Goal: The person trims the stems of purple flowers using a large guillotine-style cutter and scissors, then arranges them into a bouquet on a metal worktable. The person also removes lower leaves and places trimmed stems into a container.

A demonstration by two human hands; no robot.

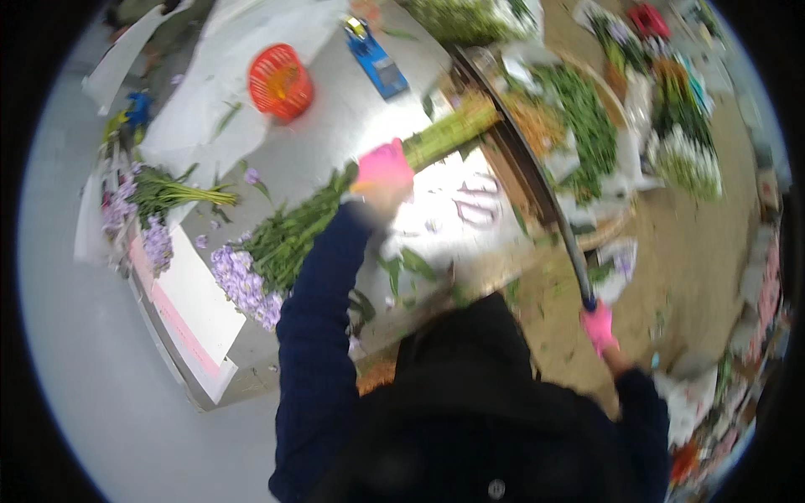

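Observation:
In a pink glove, my left hand (pixel 385 166) grips a bunch of lilac flowers (pixel 245 283) around its thick green stems (pixel 449 133). The blooms point to the lower left, and the stem ends reach the long blade of a guillotine-style stem cutter (pixel 519 135) at the table's right edge. My right hand (pixel 599 326), also gloved in pink, is closed around the handle end (pixel 585 292) of that cutter's lever. The lever slants down to the right, past the table edge. Whether the blade touches the stem ends cannot be told.
Scissors (pixel 478 201), a blue tape dispenser (pixel 379 63) and a red plastic basket (pixel 280 83) lie on the metal table (pixel 314 138). Another lilac bunch (pixel 179 195) rests at left by white paper (pixel 188 308). A wide basket of cut greenery (pixel 578 126) and flower bundles (pixel 682 138) stand right.

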